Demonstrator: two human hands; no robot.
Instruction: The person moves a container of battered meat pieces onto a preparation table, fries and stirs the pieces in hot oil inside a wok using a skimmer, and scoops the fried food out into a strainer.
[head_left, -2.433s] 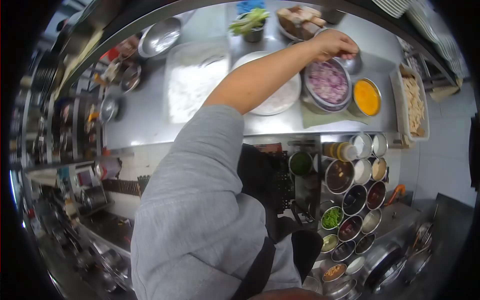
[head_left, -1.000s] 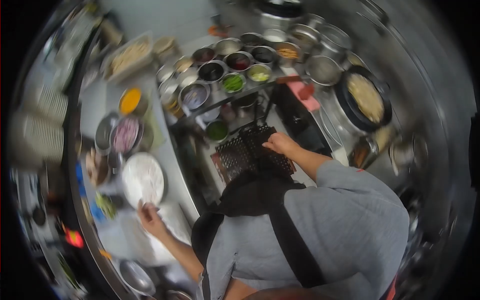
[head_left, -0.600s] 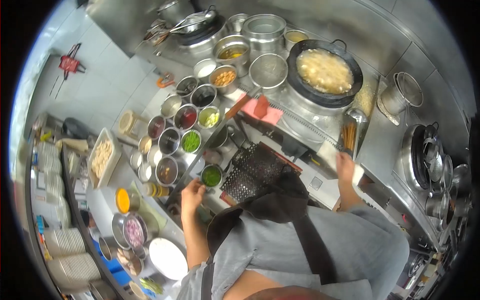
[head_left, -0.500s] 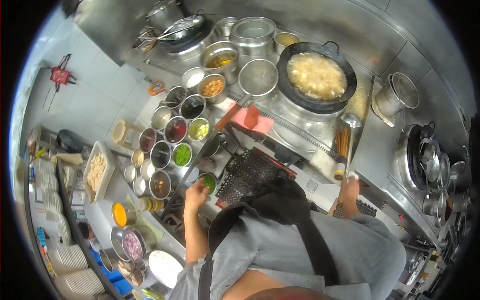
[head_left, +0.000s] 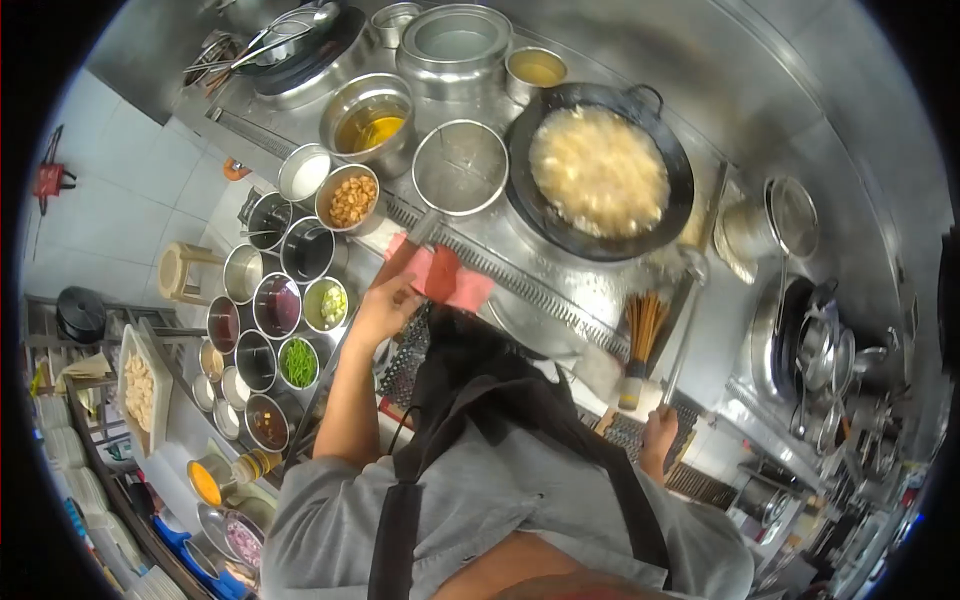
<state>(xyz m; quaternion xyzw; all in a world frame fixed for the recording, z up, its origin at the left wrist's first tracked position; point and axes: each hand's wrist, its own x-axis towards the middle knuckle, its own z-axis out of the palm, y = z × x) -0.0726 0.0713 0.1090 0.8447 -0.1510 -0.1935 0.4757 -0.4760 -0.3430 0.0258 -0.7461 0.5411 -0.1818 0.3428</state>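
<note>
My left hand (head_left: 385,308) is raised beside the lower end of the wooden handle (head_left: 396,262) of a round mesh strainer (head_left: 460,168). Its fingertips are drawn together; whatever is between them is too small to make out. Under the handle lies a pink cloth (head_left: 470,288) with a red piece (head_left: 441,275) on it. My right hand (head_left: 658,434), low on the right, is closed round the long handle of a ladle (head_left: 682,335). Behind the strainer, a black wok (head_left: 678,190) holds pale, foaming liquid (head_left: 600,170).
Metal pots of ingredients stand at left, among them chopped greens (head_left: 298,362) and fried brown pieces (head_left: 352,200). A bamboo brush (head_left: 640,335) stands at the stove's front edge. Strainers and pans (head_left: 820,350) sit at right. A white tray (head_left: 150,440) holds pale pieces.
My left hand has lifted from a small pot of chopped greens up to the strainer's handle. My right hand stays on the ladle. The camera view has shifted and turned.
</note>
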